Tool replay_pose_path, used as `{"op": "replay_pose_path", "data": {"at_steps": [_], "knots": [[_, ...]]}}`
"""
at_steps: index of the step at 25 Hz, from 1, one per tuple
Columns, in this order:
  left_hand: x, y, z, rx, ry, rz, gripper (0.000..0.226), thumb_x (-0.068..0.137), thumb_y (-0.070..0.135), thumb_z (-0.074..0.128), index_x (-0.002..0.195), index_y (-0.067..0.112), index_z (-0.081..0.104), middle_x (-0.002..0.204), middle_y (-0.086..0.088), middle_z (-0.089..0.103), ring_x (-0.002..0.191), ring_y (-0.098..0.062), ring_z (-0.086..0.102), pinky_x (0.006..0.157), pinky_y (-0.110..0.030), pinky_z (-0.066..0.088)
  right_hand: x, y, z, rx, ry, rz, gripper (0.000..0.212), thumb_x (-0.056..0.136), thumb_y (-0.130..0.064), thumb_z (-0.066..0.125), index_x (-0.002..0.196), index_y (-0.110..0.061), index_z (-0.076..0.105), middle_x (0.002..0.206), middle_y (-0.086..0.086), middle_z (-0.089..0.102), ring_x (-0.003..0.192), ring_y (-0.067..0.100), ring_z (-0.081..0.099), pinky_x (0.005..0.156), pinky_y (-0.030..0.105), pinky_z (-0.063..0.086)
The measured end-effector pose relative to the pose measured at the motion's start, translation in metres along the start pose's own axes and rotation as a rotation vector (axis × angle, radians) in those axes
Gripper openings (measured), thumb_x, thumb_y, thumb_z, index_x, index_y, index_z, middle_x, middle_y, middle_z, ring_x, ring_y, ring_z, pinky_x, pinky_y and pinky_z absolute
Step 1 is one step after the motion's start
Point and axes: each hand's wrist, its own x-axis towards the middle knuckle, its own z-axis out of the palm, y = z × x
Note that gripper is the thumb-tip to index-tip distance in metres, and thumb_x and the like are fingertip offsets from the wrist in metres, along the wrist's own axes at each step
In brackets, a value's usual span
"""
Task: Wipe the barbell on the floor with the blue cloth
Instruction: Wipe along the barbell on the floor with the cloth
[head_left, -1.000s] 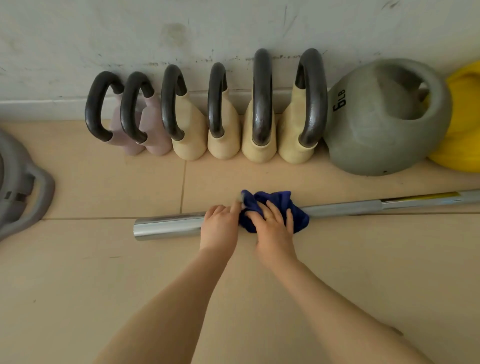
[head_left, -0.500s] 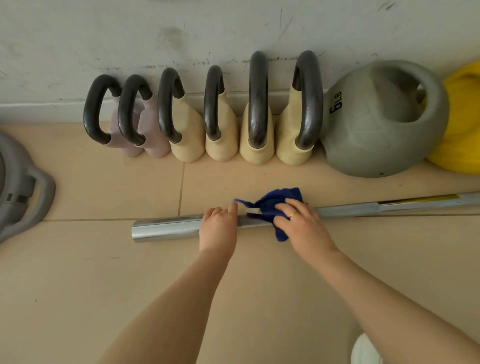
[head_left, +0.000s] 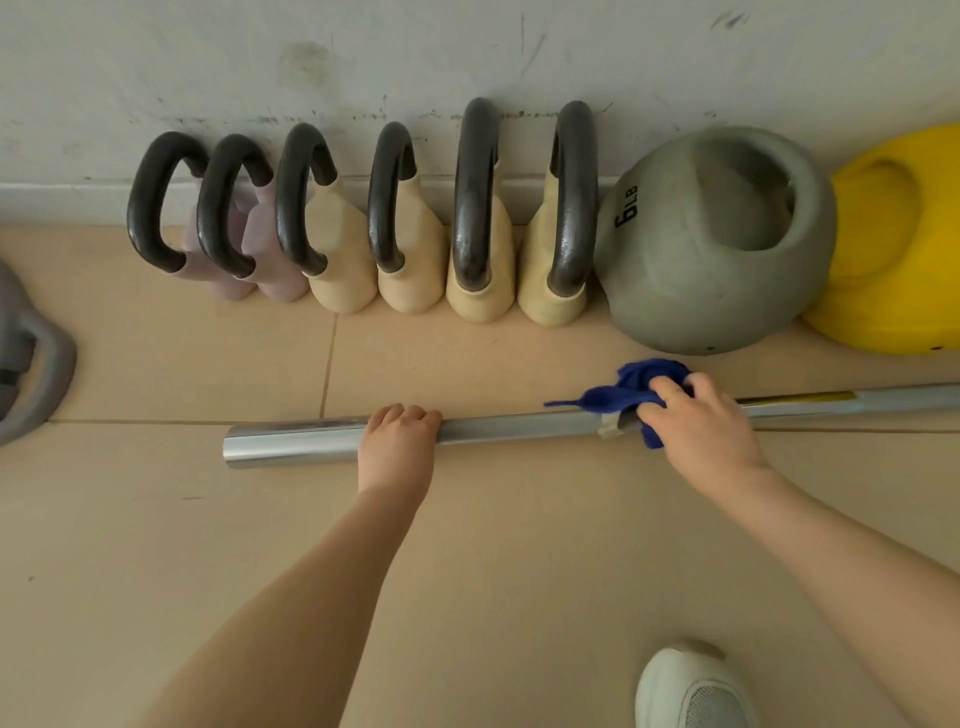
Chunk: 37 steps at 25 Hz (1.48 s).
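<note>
Our left hand (head_left: 397, 447) lies over the barbell (head_left: 519, 428) near its free end, fingers curled down over the far side of the thick chrome sleeve, pinning it to the floor (head_left: 467, 571). Our right hand (head_left: 701, 426) is further along to the right, fingers bent over the blue cloth (head_left: 641, 387) and pressing it onto the bar just where the sleeve meets a collar and the thinner shaft begins. The cloth is bunched under the hand, with one corner trailing left along the bar and a fold showing below it on the near side.

The barbell lies flat on the tiled floor, running from the sleeve end on the left out of view on the right, with a yellow stripe (head_left: 810, 397) on the shaft beyond our right hand.

We judge that we are in mid-wipe, with the shaft to the right not yet reached. The next stroke calls for a steady left hand so the bar does not roll, and a right hand that keeps the cloth wrapped round the narrower shaft as it slides on.

Behind the bar, a row of small kettlebells (head_left: 415, 249) stands against the wall (head_left: 467, 62), then a grey kettlebell (head_left: 691, 270) marked 6 LB and a yellow one (head_left: 898, 260). A white shoe (head_left: 691, 691) shows at the bottom edge.
</note>
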Motion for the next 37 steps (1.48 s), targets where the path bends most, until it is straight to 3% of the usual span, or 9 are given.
{"op": "replay_pose_path", "data": {"at_steps": [4, 8, 12, 15, 18, 21, 27, 31, 37], "knots": [[0.003, 0.012, -0.007, 0.071, -0.1, -0.065, 0.032, 0.082, 0.001, 0.046, 0.109, 0.014, 0.057, 0.105, -0.005, 0.061, 0.104, -0.026, 0.053, 0.096, -0.028, 0.035, -0.016, 0.039, 0.008, -0.138, -0.104, 0.092, 0.031, 0.086, -0.014, 0.043, 0.114, -0.02, 0.055, 0.124, 0.008, 0.051, 0.103, 0.03, 0.048, 0.082, 0.035, 0.043], [0.014, 0.035, -0.015, 0.072, -0.147, -0.055, 0.038, 0.088, 0.009, 0.047, 0.125, 0.015, 0.042, 0.119, -0.006, 0.056, 0.112, -0.027, 0.05, 0.094, -0.034, 0.037, -0.004, 0.048, 0.007, 0.285, 0.017, 0.32, 0.047, 0.08, -0.02, 0.064, 0.123, -0.018, 0.046, 0.105, 0.013, 0.065, 0.102, 0.035, 0.051, 0.088, 0.048, 0.04], [0.006, 0.076, 0.0, 0.043, -0.146, 0.04, 0.064, 0.092, 0.012, 0.043, 0.146, 0.019, 0.011, 0.132, -0.005, 0.046, 0.12, -0.027, 0.044, 0.098, -0.036, 0.036, 0.005, -0.005, 0.009, 0.334, -0.071, 0.181, 0.041, 0.086, -0.033, 0.058, 0.125, -0.026, 0.049, 0.12, 0.005, 0.057, 0.117, 0.032, 0.039, 0.1, 0.059, 0.03], [0.003, 0.094, 0.008, 0.022, -0.137, -0.017, 0.053, 0.093, 0.013, 0.039, 0.142, 0.026, 0.025, 0.129, -0.005, 0.047, 0.118, -0.028, 0.042, 0.091, -0.037, 0.039, 0.006, 0.017, 0.016, 0.16, -0.016, -0.055, 0.037, 0.081, -0.028, 0.065, 0.116, -0.022, 0.057, 0.109, 0.01, 0.062, 0.1, 0.035, 0.054, 0.078, 0.047, 0.046], [0.005, 0.099, 0.006, 0.06, -0.152, -0.084, 0.043, 0.092, 0.012, 0.039, 0.133, 0.024, 0.04, 0.121, -0.006, 0.051, 0.113, -0.028, 0.046, 0.084, -0.037, 0.042, 0.001, 0.074, 0.019, 0.128, -0.097, 0.072, 0.024, 0.083, -0.029, 0.061, 0.104, -0.017, 0.061, 0.092, 0.013, 0.064, 0.08, 0.037, 0.06, 0.058, 0.037, 0.049], [0.001, 0.104, 0.002, 0.102, -0.198, -0.111, 0.037, 0.092, 0.012, 0.041, 0.127, 0.022, 0.047, 0.117, -0.006, 0.052, 0.111, -0.028, 0.047, 0.08, -0.035, 0.042, 0.011, 0.058, 0.009, 0.251, -0.194, 0.216, 0.018, 0.089, -0.03, 0.048, 0.097, -0.017, 0.059, 0.095, 0.015, 0.063, 0.075, 0.035, 0.063, 0.061, 0.032, 0.039], [-0.009, 0.112, 0.005, 0.152, -0.192, -0.141, 0.035, 0.09, 0.013, 0.043, 0.124, 0.021, 0.046, 0.118, -0.005, 0.051, 0.111, -0.027, 0.047, 0.077, -0.034, 0.039, 0.016, 0.007, 0.003, 0.464, -0.128, -0.001, 0.042, 0.081, -0.033, 0.062, 0.111, -0.012, 0.042, 0.102, 0.011, 0.057, 0.079, 0.034, 0.064, 0.052, 0.03, 0.038], [-0.005, 0.104, 0.006, 0.133, -0.15, -0.118, 0.035, 0.09, 0.011, 0.042, 0.125, 0.018, 0.047, 0.116, -0.006, 0.054, 0.11, -0.028, 0.049, 0.08, -0.036, 0.04, -0.014, 0.06, 0.032, 0.45, 0.073, -0.106, 0.035, 0.077, -0.036, 0.069, 0.11, -0.024, 0.064, 0.107, 0.005, 0.065, 0.1, 0.038, 0.057, 0.096, 0.05, 0.039], [0.0, 0.096, 0.003, 0.107, -0.138, -0.068, 0.031, 0.091, 0.01, 0.042, 0.12, 0.018, 0.049, 0.113, -0.004, 0.057, 0.109, -0.026, 0.05, 0.082, -0.035, 0.04, -0.001, 0.012, 0.014, 0.435, -0.036, -0.057, 0.046, 0.084, -0.027, 0.054, 0.129, -0.033, 0.047, 0.105, 0.009, 0.058, 0.087, 0.036, 0.059, 0.067, 0.039, 0.047]]}}
